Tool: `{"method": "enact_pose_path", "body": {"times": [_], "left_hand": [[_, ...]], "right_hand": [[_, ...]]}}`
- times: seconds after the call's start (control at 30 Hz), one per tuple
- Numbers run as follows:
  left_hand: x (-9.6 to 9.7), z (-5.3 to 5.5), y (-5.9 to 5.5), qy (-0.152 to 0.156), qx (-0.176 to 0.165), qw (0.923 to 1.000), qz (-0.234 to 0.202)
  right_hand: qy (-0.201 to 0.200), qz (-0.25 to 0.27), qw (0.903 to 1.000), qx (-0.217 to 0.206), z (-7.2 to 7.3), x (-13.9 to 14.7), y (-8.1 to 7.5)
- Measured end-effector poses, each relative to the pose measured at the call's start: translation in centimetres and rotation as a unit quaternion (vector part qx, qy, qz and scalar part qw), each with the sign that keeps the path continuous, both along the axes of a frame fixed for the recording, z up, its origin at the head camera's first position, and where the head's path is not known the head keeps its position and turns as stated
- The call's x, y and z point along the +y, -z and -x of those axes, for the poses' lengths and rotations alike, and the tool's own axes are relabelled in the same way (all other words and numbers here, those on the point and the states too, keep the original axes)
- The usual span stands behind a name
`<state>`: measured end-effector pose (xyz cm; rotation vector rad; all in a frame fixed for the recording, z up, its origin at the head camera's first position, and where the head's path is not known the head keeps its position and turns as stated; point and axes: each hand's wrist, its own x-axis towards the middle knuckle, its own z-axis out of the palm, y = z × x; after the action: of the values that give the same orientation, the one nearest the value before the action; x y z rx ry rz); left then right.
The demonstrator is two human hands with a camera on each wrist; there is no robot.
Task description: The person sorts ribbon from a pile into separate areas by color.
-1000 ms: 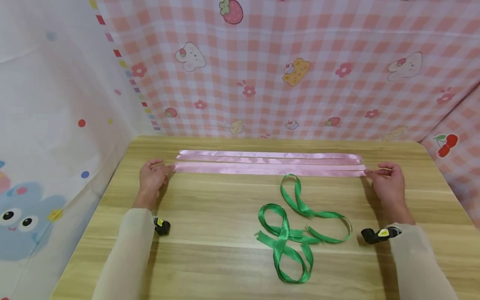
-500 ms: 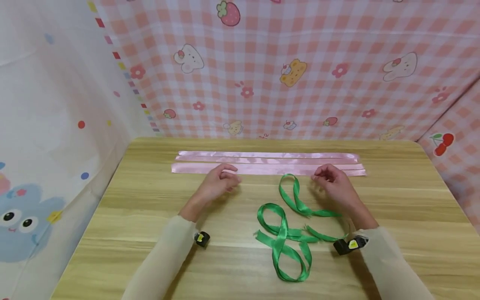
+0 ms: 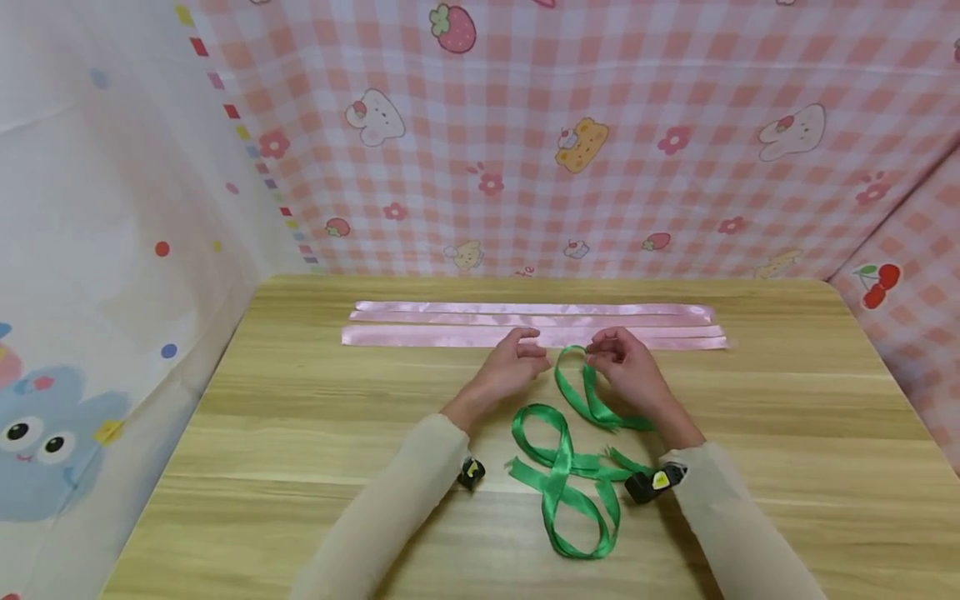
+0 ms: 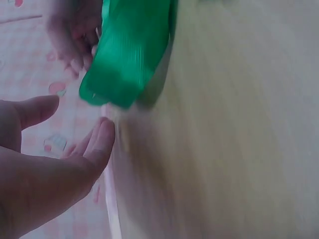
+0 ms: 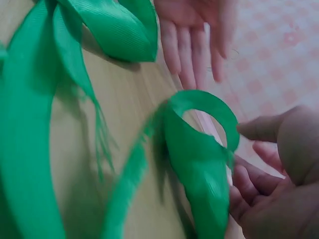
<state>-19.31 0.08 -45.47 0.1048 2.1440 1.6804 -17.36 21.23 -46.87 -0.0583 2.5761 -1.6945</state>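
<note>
A green satin ribbon (image 3: 594, 410) lies loosely looped on the table, its rounded bend toward the back. My right hand (image 3: 633, 371) is at the right of this bend; in the right wrist view the thumb (image 5: 261, 128) is right at the edge of the loop (image 5: 199, 167), and the fingers are lower down beside it, apart from the thumb. To the left of the bend, my left hand (image 3: 510, 367) is held with thumb and fingers spread and nothing between them. Nearer the front, another green ribbon (image 3: 557, 492) curls in a figure-eight with frayed ends.
Several pink satin ribbons (image 3: 420, 336) lie straight and side by side along the back of the wooden table (image 3: 300, 467). A pink checked cloth (image 3: 450, 150) hangs behind it, and a white printed cloth (image 3: 90, 250) hangs at the left.
Both hands have left the ends of the pink ribbons and moved inward, to either side of the green ribbon's bend. The pink ribbons stay straight on the table.
</note>
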Motion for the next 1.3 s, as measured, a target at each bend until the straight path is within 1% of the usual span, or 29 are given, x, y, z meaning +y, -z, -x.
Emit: {"method": "enact_pose_path", "body": {"times": [0.13,0.2,0.3,0.43,0.57,0.73,0.83,0.93,1.03,1.1,1.17,1.3], "left_hand": [[1.3,-0.1,0.3,-0.007,-0.014,0.9998,-0.009],[1.6,-0.3,0.5,-0.004,-0.018,0.9998,-0.010],[1.7,-0.8,0.7,-0.003,-0.014,0.9999,-0.002],[1.0,-1.9,0.8,0.005,-0.001,1.0000,-0.001],[0.1,-3.3,0.8,0.027,0.009,0.9996,-0.002],[-0.7,-4.6,0.9,0.036,0.013,0.9990,-0.021],[-1.3,-5.2,1.0,0.041,0.021,0.9982,-0.037],[-2.0,-5.8,0.9,0.058,0.036,0.9964,-0.049],[-2.7,-6.4,0.0,0.084,0.056,0.9928,-0.064],[-3.1,-6.7,-0.9,0.102,0.067,0.9893,-0.080],[-3.5,-7.0,-2.1,0.117,0.079,0.9851,-0.098],[-4.3,-7.1,-4.5,0.146,0.094,0.9761,-0.131]], "right_hand": [[-0.003,0.004,0.9999,-0.015,0.0,-0.8,0.1],[-0.013,0.011,0.9996,-0.022,-0.3,-1.1,0.1],[-0.033,0.023,0.9988,-0.027,-0.8,-1.5,0.1],[-0.067,0.024,0.9970,-0.029,-1.7,-2.0,0.0],[-0.111,0.015,0.9927,-0.044,-2.7,-2.0,-0.2],[-0.171,0.009,0.9830,-0.066,-3.7,-1.4,-0.5],[-0.212,0.047,0.9727,-0.083,-4.0,-1.1,-0.6],[-0.247,0.115,0.9576,-0.092,-4.4,-0.9,-0.8],[-0.279,0.175,0.9408,-0.081,-4.7,-1.0,-1.3],[-0.296,0.196,0.9325,-0.066,-4.9,-1.2,-1.8],[-0.308,0.198,0.9292,-0.052,-5.1,-1.5,-2.4],[-0.311,0.179,0.9330,-0.031,-5.5,-2.1,-3.8]]}}
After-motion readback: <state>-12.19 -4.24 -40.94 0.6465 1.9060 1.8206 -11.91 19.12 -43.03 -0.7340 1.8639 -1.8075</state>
